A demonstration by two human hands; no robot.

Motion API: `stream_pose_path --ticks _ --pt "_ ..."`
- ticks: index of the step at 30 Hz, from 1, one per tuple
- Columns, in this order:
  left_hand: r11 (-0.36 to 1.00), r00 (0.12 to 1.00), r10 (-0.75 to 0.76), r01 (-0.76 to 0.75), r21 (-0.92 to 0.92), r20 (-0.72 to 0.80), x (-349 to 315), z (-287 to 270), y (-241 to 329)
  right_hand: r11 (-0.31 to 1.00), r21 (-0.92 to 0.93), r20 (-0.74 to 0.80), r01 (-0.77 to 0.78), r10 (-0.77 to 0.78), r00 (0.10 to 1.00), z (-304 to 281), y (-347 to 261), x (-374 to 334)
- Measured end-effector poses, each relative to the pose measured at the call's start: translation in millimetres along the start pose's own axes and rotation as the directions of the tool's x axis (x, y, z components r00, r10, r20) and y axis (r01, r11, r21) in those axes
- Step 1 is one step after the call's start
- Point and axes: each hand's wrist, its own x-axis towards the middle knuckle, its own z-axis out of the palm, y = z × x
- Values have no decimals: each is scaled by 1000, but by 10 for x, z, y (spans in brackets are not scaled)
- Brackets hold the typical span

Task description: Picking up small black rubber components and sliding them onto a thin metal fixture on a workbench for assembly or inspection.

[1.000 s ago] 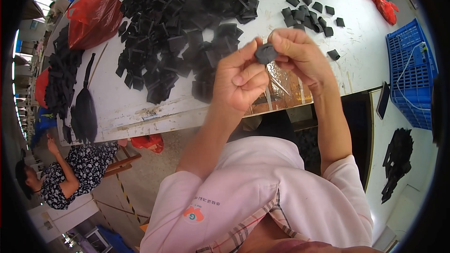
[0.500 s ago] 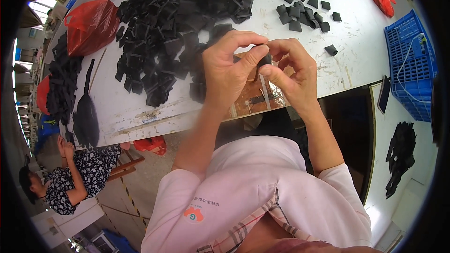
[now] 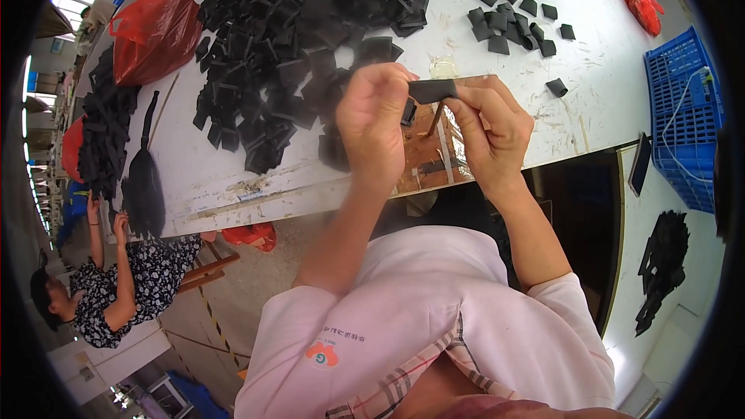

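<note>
A small black fabric piece (image 3: pixel 431 91) is stretched flat between my two hands above the table edge. My left hand (image 3: pixel 372 120) pinches its left end, and my right hand (image 3: pixel 493 126) pinches the right end, fingers curled. Just below the piece a thin brown peg (image 3: pixel 436 118) stands on a brown board with clear tape (image 3: pixel 423 157). Whether the fabric touches the peg I cannot tell. A large heap of flat black fabric pieces (image 3: pixel 287 70) spreads to the left and beyond my left hand. Farther right lies a small group of rolled black pieces (image 3: pixel 508 23), with one single piece (image 3: pixel 557 87) nearer.
On the white table (image 3: pixel 225 206) a red plastic bag (image 3: pixel 155 37) and a black brush (image 3: pixel 144 178) lie to the left. A blue crate (image 3: pixel 683 120) stands right, near a dark stack of strips (image 3: pixel 662 268). At far left a co-worker (image 3: pixel 124 291) handles black pieces.
My hands have moved apart, drawing the black piece out flat where it was bunched between my fingertips. The co-worker's hands have separated and moved up the table.
</note>
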Motion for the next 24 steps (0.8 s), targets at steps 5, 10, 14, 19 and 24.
stream_pose_path --ticks 5,10,14,19,24 --pt "985 991 -68 49 165 113 49 49 110 998 -57 33 2 0 999 -4 -14 -11" --pt "739 932 -142 -124 662 334 203 -106 170 992 -91 197 -90 106 975 -88 -91 90" --pt "814 936 -246 60 577 250 266 -243 36 989 -20 296 -146 145 944 -186 -17 255" --pt "373 970 -136 -140 917 203 706 -708 -536 715 462 4 -525 591 807 -446 320 656" --pt "-174 981 -189 -79 982 45 975 -812 -1021 562 379 264 -735 695 668 -418 451 -79"
